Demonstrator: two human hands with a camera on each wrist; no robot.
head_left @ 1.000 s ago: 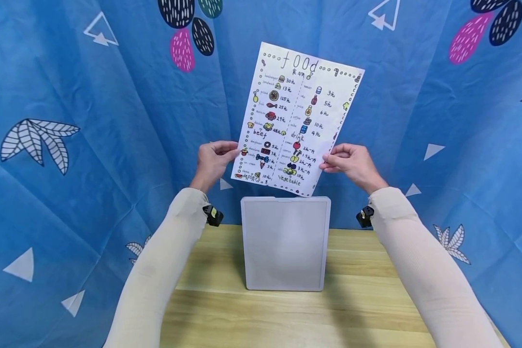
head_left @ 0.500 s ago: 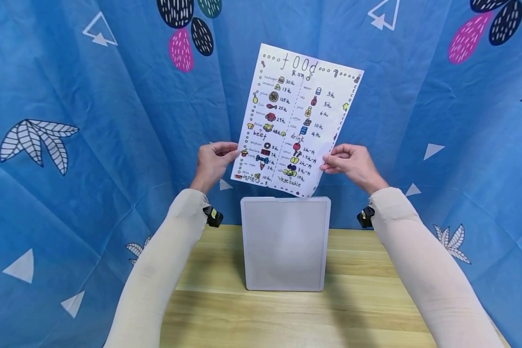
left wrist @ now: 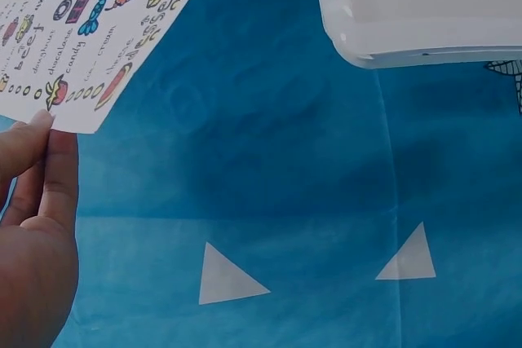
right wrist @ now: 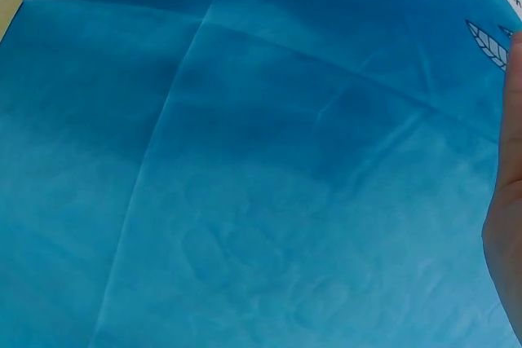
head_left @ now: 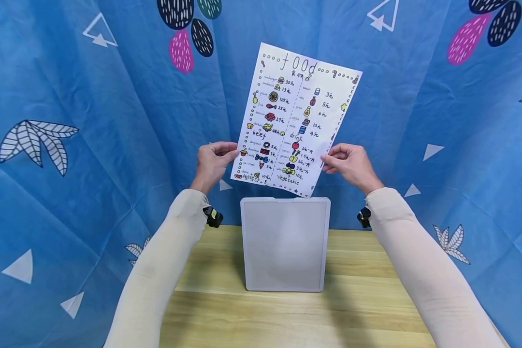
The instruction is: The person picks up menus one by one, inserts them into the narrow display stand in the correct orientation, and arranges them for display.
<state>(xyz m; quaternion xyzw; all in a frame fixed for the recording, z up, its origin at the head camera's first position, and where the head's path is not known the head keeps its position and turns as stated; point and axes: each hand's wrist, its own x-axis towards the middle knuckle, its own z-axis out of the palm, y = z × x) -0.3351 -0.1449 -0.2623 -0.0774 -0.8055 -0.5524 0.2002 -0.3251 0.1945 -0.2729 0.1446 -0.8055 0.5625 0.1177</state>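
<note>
A white paper menu (head_left: 282, 121), headed "food" with small coloured drawings and prices, is held up in the air, tilted to the right. My left hand (head_left: 214, 162) pinches its lower left edge between thumb and fingers; the left wrist view shows the thumb on the menu's face (left wrist: 90, 46). On the other side my right hand (head_left: 352, 164) pinches the lower right edge. Just below the menu's bottom corner stands a white framed board (head_left: 284, 244), upright on the table, its face blank.
The wooden table (head_left: 287, 319) lies in front, under the board. A blue patterned curtain (head_left: 113, 96) hangs behind and on both sides, close past the hands. Each wrist wears a small black camera (head_left: 213, 216) on its inner side.
The right hand and the menu's right edge have shifted very slightly left. The left hand and the board stay where they were.
</note>
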